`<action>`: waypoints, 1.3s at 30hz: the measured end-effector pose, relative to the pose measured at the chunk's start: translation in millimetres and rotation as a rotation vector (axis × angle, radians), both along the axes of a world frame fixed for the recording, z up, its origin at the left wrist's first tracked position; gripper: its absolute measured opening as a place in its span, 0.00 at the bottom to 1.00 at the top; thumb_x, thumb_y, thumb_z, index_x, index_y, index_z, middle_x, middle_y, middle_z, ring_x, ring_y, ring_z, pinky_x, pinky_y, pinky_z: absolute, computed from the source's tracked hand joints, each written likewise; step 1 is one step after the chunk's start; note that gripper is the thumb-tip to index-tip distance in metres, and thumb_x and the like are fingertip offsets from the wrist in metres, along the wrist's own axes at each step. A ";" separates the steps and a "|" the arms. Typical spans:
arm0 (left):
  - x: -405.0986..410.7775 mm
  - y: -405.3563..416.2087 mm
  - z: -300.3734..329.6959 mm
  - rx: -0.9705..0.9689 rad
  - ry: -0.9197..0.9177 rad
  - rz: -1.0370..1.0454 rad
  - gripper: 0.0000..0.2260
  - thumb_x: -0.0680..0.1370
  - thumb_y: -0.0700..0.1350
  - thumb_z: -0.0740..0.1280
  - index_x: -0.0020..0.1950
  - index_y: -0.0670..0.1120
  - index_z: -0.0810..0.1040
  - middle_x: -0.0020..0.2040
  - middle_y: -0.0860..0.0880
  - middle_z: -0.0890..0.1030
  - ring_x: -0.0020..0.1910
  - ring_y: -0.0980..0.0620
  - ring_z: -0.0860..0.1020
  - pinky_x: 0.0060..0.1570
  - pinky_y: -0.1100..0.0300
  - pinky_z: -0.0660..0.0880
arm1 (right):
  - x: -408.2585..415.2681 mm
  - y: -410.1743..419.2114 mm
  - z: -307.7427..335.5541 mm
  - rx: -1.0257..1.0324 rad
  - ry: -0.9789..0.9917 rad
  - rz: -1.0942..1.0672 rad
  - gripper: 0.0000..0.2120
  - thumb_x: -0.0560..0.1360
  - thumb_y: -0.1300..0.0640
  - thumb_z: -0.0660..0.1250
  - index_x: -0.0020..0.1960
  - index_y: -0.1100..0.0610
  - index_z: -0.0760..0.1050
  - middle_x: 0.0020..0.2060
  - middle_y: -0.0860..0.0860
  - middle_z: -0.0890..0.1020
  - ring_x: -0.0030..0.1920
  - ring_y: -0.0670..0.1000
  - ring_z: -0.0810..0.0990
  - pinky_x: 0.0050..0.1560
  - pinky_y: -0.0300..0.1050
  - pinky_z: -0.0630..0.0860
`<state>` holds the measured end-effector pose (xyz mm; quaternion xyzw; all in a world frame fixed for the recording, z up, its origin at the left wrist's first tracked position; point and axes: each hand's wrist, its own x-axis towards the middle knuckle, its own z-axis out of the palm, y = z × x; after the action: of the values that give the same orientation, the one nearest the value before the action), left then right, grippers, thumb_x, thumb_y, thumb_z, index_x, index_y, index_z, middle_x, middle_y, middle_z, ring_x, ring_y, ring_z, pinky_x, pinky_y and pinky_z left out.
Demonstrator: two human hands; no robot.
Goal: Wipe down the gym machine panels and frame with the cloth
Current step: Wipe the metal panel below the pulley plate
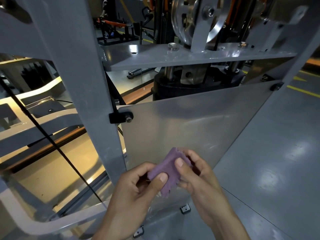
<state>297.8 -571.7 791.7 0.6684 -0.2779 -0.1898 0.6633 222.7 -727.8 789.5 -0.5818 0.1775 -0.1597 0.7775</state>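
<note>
Both the left hand (138,186) and right hand (195,174) pinch the folded purple cloth (166,172) near the frosted panel (199,129). Bunched small, it may skip patches or slip free.

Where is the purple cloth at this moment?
In the head view, the purple cloth is low and central, pinched between left hand and right hand, before the frosted panel.
</note>
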 end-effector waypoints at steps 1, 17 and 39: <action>-1.7 -0.9 0.1 -0.025 0.013 0.013 0.05 0.76 0.50 0.71 0.46 0.51 0.85 0.38 0.48 0.84 0.37 0.56 0.77 0.38 0.65 0.72 | 0.5 3.8 -1.2 0.057 0.019 0.006 0.31 0.62 0.37 0.81 0.56 0.56 0.82 0.49 0.57 0.85 0.50 0.55 0.84 0.52 0.54 0.82; -6.7 11.2 -15.2 0.143 -0.102 0.225 0.18 0.71 0.65 0.66 0.56 0.57 0.81 0.43 0.52 0.82 0.40 0.50 0.81 0.44 0.47 0.79 | 38.5 42.4 -7.3 -0.651 -0.034 -0.512 0.12 0.78 0.36 0.64 0.50 0.44 0.73 0.38 0.39 0.81 0.37 0.43 0.80 0.36 0.37 0.73; 1.5 14.4 -20.4 0.180 -0.414 0.362 0.14 0.80 0.43 0.64 0.63 0.58 0.80 0.61 0.60 0.81 0.61 0.58 0.80 0.55 0.69 0.75 | 99.1 29.2 -10.0 -1.414 -0.455 -0.596 0.22 0.67 0.67 0.75 0.55 0.54 0.70 0.29 0.49 0.78 0.26 0.50 0.76 0.27 0.42 0.75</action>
<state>299.3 -557.4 771.3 0.7877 -0.2654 0.0484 0.5538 321.8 -698.6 779.4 -0.8180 0.0193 -0.5504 0.1660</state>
